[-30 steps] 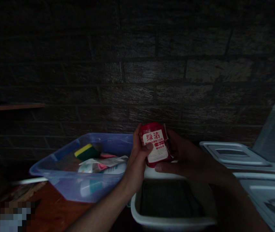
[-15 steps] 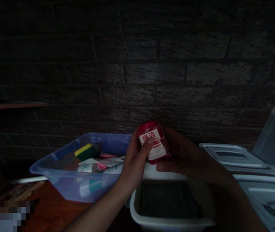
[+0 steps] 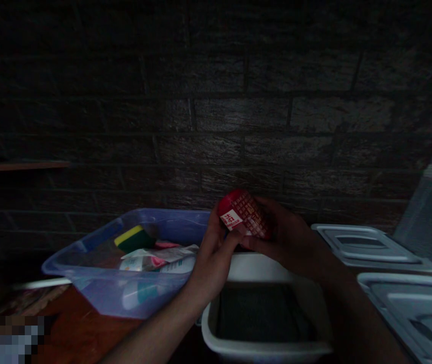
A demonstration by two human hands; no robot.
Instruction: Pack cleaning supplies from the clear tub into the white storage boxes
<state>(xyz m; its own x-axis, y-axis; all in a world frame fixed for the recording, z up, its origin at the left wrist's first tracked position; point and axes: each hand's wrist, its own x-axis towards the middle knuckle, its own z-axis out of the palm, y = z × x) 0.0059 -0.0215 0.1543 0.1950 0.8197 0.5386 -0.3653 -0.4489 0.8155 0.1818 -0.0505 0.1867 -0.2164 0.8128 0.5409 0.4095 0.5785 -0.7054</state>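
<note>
Between my two hands is a small red package (image 3: 249,215) with a white label and rows of gold print; its exact kind does not show. My left hand (image 3: 218,247) grips it from the left, thumb across the front. My right hand (image 3: 286,232) closes round its right side, thumb underneath near the left thumb. Both hands are above a white open bin (image 3: 210,331) that has something dark inside. To the left, a blue translucent basket (image 3: 98,288) holds a yellow and green sponge (image 3: 135,239) and several white and pink packets (image 3: 163,257).
Two grey lids or lidded boxes stand at right, one behind (image 3: 371,242) and one nearer (image 3: 421,308). A dark brick wall (image 3: 216,116) rises close behind everything. A wooden ledge (image 3: 22,166) juts in at left. Beneath the basket is a reddish-brown wooden surface (image 3: 79,328).
The red package has turned in my hands, so its white label faces further left and the gold-printed side shows. My right thumb has moved up and closer to my left thumb.
</note>
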